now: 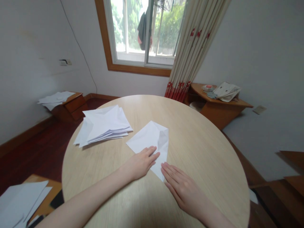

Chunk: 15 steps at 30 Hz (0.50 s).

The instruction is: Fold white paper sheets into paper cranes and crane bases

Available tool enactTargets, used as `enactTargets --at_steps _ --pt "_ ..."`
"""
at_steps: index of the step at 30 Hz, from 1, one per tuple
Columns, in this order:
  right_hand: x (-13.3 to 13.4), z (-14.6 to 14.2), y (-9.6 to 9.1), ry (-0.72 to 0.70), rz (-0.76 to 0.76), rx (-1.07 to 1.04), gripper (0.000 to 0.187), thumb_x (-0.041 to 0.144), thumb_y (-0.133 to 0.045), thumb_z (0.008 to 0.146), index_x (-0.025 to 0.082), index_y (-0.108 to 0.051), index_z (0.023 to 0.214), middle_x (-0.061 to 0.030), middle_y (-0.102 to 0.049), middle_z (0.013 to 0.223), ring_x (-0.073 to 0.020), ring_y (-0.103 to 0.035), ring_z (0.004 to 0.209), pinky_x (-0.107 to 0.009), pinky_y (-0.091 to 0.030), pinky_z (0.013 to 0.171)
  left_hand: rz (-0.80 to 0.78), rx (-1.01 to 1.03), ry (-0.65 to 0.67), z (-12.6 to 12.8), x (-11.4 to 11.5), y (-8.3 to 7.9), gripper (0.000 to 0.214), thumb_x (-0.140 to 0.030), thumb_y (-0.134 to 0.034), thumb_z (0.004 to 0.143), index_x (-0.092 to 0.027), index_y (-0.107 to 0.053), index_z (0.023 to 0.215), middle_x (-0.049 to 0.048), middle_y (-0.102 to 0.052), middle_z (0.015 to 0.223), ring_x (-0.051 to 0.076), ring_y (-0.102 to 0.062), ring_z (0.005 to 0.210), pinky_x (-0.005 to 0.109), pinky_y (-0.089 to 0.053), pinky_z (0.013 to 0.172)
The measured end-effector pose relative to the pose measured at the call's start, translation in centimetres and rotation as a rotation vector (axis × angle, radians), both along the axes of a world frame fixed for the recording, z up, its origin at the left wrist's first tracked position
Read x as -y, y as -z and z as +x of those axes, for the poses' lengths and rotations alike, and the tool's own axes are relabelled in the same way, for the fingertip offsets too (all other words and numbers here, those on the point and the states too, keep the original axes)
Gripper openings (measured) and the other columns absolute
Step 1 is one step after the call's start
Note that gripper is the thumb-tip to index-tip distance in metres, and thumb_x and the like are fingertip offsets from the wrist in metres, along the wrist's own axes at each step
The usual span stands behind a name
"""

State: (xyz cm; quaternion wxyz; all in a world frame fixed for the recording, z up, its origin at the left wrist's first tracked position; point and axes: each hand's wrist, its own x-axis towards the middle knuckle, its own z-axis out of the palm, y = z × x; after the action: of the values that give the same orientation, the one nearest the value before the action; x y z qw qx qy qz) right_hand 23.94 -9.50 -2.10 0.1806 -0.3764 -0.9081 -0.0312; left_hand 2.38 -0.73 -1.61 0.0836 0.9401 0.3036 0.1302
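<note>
Flattening seems the step: left hand point(144, 162) and right hand point(179, 183) rest on folded paper point(146, 136), both grips extended flat, clasping nothing; next move likely needs even pressure

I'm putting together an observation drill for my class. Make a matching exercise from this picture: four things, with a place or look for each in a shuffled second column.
Things:
1. paper stack
2. curtain
3. left hand
4. right hand

Places or looks:
A. fingertips at the right edge of the folded sheet
B. cream with red patterns
C. on the left part of the round table
D. lying across the folded sheet's left edge

Pairs: 1-C, 2-B, 3-D, 4-A
</note>
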Motion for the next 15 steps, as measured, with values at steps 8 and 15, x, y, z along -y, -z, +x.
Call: enactTargets --at_steps 8,15 --pt "0.17 0.15 0.07 0.006 0.015 -0.038 0.044 0.014 -0.042 0.094 0.013 -0.05 0.137 -0.0137 -0.055 0.136 -0.0254 -0.053 0.125 -0.042 -0.052 0.099 0.011 -0.039 0.006 0.0 -0.04 0.07 0.038 -0.02 -0.042 0.098 -0.013 -0.045 0.135 0.0187 -0.044 0.144 0.027 -0.039 0.136 0.044 -0.036 0.11" --pt "0.17 0.02 -0.07 0.004 0.08 0.003 0.038 0.012 -0.041 0.094 0.005 -0.058 0.128 -0.0178 -0.06 0.13 -0.0281 -0.056 0.122 -0.043 -0.055 0.095 0.027 -0.077 0.009 0.08 0.04 -0.13 0.04 -0.019 -0.043 0.098 -0.012 -0.044 0.137 0.0193 -0.042 0.145 0.028 -0.038 0.136 0.043 -0.036 0.11"
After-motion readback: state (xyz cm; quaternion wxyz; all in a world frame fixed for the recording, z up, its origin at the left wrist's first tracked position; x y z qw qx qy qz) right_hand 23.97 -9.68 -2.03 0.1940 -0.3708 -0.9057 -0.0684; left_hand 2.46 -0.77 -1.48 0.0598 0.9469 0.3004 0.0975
